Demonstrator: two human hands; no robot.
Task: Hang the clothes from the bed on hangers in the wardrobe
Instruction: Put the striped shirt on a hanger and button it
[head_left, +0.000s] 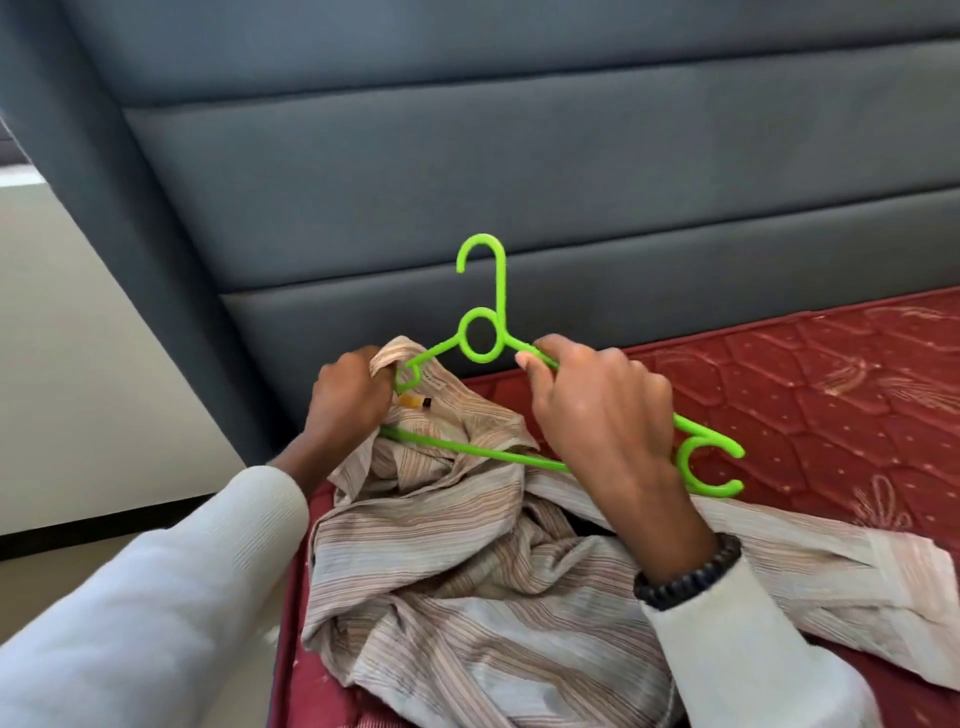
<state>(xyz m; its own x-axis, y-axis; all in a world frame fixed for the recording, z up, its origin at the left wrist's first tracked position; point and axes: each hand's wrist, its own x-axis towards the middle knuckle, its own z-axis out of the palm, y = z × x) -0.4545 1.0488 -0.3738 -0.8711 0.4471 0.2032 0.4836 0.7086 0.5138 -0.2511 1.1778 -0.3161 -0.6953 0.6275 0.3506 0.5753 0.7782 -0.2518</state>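
You have one view only — the head camera, worn high and tilted forward and down. It looks across the corner of the bed (831, 395) toward the padded headboard (519, 182), which fills the upper half of the frame. It sits close: your sleeves enter from the lower left and lower right — the wide lens bends the edges. Floor shows at the left edge.

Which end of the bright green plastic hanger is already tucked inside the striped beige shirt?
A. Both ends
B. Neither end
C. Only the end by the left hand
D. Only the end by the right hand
C: the left hand grips the striped beige shirt collar over that end of the bright green plastic hanger, while the end beyond the right hand sticks out bare above the red quilted mattress.
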